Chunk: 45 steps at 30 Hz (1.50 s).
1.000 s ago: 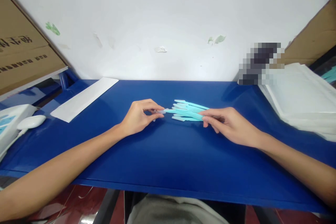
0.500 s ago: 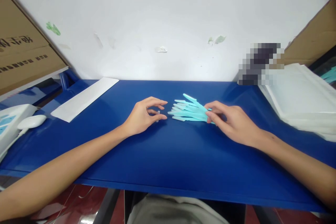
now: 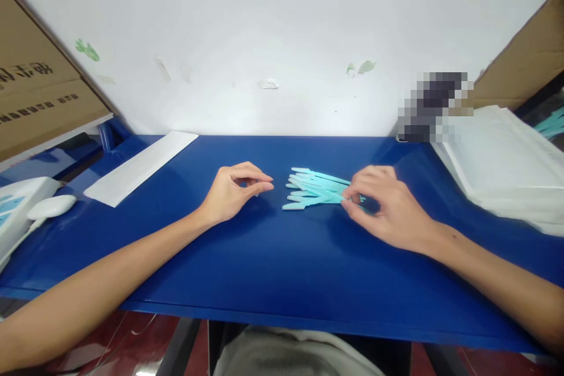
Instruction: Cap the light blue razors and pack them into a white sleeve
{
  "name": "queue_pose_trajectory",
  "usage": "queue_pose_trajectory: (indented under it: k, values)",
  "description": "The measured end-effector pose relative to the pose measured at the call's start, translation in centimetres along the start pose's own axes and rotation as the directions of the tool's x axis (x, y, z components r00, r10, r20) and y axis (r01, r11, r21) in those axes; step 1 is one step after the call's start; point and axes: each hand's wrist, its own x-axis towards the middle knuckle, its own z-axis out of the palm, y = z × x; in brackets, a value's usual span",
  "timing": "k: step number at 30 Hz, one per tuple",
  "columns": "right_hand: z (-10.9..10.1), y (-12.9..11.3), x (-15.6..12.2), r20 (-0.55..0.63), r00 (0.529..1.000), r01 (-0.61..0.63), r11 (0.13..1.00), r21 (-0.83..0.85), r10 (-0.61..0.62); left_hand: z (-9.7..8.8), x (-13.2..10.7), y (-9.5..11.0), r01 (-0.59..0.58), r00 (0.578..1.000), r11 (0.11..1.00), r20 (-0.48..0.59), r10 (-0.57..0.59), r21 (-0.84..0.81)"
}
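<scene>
A fan of several slim turquoise plastic sticks [image 3: 311, 188] lies on the blue table [image 3: 282, 264], near its middle. My right hand [image 3: 388, 208] rests at their right ends, its fingertips pinched on those ends. My left hand [image 3: 233, 191] lies just left of the sticks, a short gap from their tips. Its thumb and fingers are curled together in a pinch, and what they hold is too small to make out.
A long white strip [image 3: 141, 164] lies at the back left. A white device [image 3: 17, 205] with a white oval piece [image 3: 50, 205] sits at the left edge. A stack of white sheets [image 3: 502, 164] stands at the right. Cardboard boxes [image 3: 35, 94] flank the table.
My left hand let go of a stick's tip and drew slightly left, fingers closing. My right hand lifted one stick, laid it back in the fan, and now pinches the ends.
</scene>
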Motion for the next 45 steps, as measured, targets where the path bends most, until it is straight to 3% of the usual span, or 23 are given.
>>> queue_pose_trajectory:
  k: [3, 6, 14, 16, 19, 22, 27, 38, 41, 45]
  values:
    - [0.3, -1.0, -0.2, 0.023, 1.000, 0.011, 0.994, 0.112, -0.014, 0.3, -0.2, 0.6, 0.127, 0.992, 0.977, 0.003, -0.128, -0.171]
    - [0.6, -1.6, -0.4, 0.101, 0.994, -0.070, 0.979, 0.190, 0.051, 0.7, -0.5, 1.0, 0.222, 0.975, 0.942, 0.045, -0.218, -0.251]
    - [0.7, -1.5, -0.3, 0.209, 0.965, -0.216, 0.935, 0.281, 0.160, 1.2, -0.8, 1.5, 0.253, 0.967, 0.918, 0.115, -0.228, -0.307]
    - [0.5, -1.6, -0.1, 0.267, 0.932, -0.332, 0.869, 0.365, 0.244, 1.2, -0.9, 1.6, 0.246, 0.968, 0.922, 0.120, -0.219, -0.298]
    - [0.3, -2.0, 0.3, 0.376, 0.854, -0.514, 0.695, 0.502, 0.360, 1.1, -0.9, 1.8, 0.238, 0.971, 0.931, 0.098, -0.219, -0.278]
    - [0.1, -2.3, 0.6, 0.417, 0.821, -0.571, 0.604, 0.557, 0.391, 1.2, -1.0, 1.9, 0.231, 0.973, 0.937, 0.087, -0.215, -0.261]
    - [0.1, -2.3, 0.7, 0.404, 0.829, -0.559, 0.605, 0.567, 0.386, 1.4, -1.3, 2.1, 0.226, 0.972, 0.942, 0.123, -0.200, -0.250]
    - [0.1, -1.6, 0.6, 0.383, 0.831, -0.552, 0.675, 0.489, 0.403, 1.5, -1.5, 1.9, 0.142, 0.980, 0.988, 0.149, -0.132, -0.061]
    - [0.1, -1.8, 0.7, 0.410, 0.824, -0.559, 0.681, 0.473, 0.392, 1.6, -1.8, 2.0, 0.068, 0.984, 0.998, 0.165, -0.067, 0.000]
    - [0.5, -2.6, 0.6, 0.457, 0.826, -0.535, 0.712, 0.455, 0.329, 2.2, -2.3, 2.5, -0.115, 0.972, 0.990, 0.217, 0.094, 0.087]
